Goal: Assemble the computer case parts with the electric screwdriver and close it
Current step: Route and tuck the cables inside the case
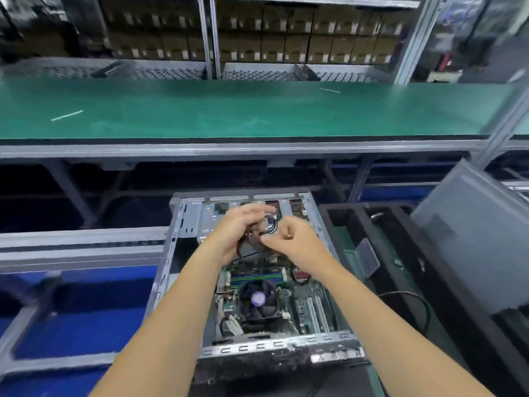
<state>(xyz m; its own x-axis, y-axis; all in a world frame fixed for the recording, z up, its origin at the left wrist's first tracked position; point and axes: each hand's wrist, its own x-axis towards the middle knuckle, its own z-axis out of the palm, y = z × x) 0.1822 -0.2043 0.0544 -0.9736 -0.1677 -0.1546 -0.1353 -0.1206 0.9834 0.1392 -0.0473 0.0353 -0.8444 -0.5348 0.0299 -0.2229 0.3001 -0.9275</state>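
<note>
Open computer case (pixel 183 253) lies on the table, motherboard exposed | left hand (pixel 237 230) curled round black cables (pixel 270 226); right hand (pixel 289 242) pinches them | risk: tugging could unseat a connector; side panel (pixel 469 239) off.

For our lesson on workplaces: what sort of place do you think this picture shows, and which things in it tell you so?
Probably a computer assembly line in a factory. An open computer case lies at a workstation, a long green conveyor belt runs behind it, and shelves hold rows of brown cartons.
</note>
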